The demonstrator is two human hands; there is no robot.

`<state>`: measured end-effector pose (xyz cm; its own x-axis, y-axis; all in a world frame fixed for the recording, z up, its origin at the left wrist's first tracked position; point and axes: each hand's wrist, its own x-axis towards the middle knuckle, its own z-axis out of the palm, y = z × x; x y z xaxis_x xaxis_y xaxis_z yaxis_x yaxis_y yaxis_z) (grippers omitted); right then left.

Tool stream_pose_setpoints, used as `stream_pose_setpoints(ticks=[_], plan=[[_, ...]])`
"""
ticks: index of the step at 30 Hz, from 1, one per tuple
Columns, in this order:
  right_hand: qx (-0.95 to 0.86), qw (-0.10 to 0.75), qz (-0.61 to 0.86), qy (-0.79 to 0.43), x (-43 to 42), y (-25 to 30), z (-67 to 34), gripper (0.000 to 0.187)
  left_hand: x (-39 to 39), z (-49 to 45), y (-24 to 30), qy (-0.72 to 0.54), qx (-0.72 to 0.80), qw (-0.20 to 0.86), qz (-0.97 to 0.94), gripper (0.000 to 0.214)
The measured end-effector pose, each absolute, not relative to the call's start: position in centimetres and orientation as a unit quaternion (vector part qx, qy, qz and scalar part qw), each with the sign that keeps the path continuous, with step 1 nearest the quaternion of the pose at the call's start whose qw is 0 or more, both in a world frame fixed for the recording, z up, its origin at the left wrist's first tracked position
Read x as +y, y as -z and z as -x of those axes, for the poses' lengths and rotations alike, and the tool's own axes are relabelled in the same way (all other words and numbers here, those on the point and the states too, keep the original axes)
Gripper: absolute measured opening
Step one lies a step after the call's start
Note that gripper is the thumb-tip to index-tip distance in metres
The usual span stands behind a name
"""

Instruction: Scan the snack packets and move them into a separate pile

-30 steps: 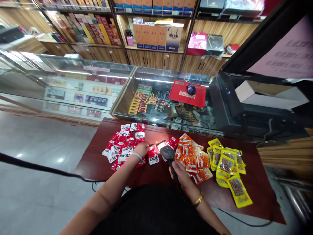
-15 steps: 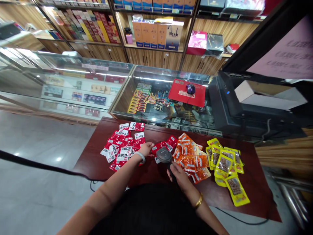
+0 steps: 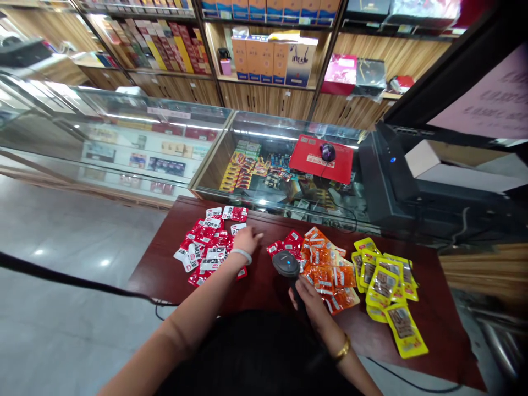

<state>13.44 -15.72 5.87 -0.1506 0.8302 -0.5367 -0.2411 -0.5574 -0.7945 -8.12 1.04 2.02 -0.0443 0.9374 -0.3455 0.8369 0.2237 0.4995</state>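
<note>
My right hand (image 3: 310, 301) is wrapped round the handle of a black barcode scanner (image 3: 286, 264). A small blue light shows on the scanner's head. Just beyond it lie a few red packets (image 3: 292, 242), apart from the larger pile. My left hand (image 3: 246, 242) is over the right edge of that pile of red-and-white packets (image 3: 208, 250). Its thumb stands out to the right, away from the fingers, and no packet shows in it. Orange packets (image 3: 324, 269) lie in a heap to the right of the scanner.
Yellow packets (image 3: 383, 283) lie at the right of the dark red table (image 3: 256, 294). Behind it stands a glass display case (image 3: 206, 192) with a red mouse pad (image 3: 303, 159) and a mouse (image 3: 328, 152) on top. A black machine (image 3: 377, 170) and an open white box (image 3: 449, 168) stand at the right.
My left hand has come away from the red packets near the scanner and moved left to the larger pile. The blue light on the scanner now shows. The view has shifted slightly.
</note>
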Motion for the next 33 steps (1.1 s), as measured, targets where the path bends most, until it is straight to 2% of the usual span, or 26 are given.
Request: stream_pose_setpoints(ticks=[1, 3, 6, 9, 12, 15, 20, 30, 33], plan=[[-0.279, 0.378, 0.531, -0.705, -15.7, -5.9, -13.4, 0.040, 1.2, 9.4, -2.2, -0.049, 0.757, 0.223, -0.613, 0.052], [-0.281, 0.376, 0.533, -0.704, -15.6, -6.0, -13.3, 0.041, 1.4, 11.7, -2.3, 0.017, 0.804, 0.120, -0.582, 0.064], [-0.289, 0.377, 0.530, -0.703, -15.6, -5.8, -13.1, 0.040, 1.3, 13.6, -2.1, 0.089, 0.815, 0.104, -0.563, 0.071], [-0.292, 0.375, 0.530, -0.703, -15.6, -5.1, -13.1, 0.040, 1.6, 13.8, -1.6, 0.105, 0.801, 0.133, -0.574, 0.065], [-0.273, 0.374, 0.539, -0.704, -15.7, -4.4, -13.1, 0.041, 2.1, 13.4, -1.1, 0.062, 0.785, 0.218, -0.577, 0.050], [-0.256, 0.375, 0.541, -0.708, -15.8, -4.4, -13.3, 0.043, 2.3, 12.1, -0.5, -0.042, 0.762, 0.332, -0.555, 0.037], [-0.256, 0.383, 0.534, -0.709, -15.6, -5.7, -13.5, 0.047, 1.7, 7.8, -0.1, -0.218, 0.717, 0.454, -0.483, 0.034], [-0.254, 0.399, 0.552, -0.687, -15.6, -6.0, -14.4, 0.042, 0.9, 1.8, 1.2, -0.287, 0.640, 0.578, -0.418, 0.031], [-0.258, 0.400, 0.560, -0.679, -15.5, -6.2, -14.6, 0.042, 1.6, 1.7, 0.7, -0.269, 0.633, 0.542, -0.482, 0.033]])
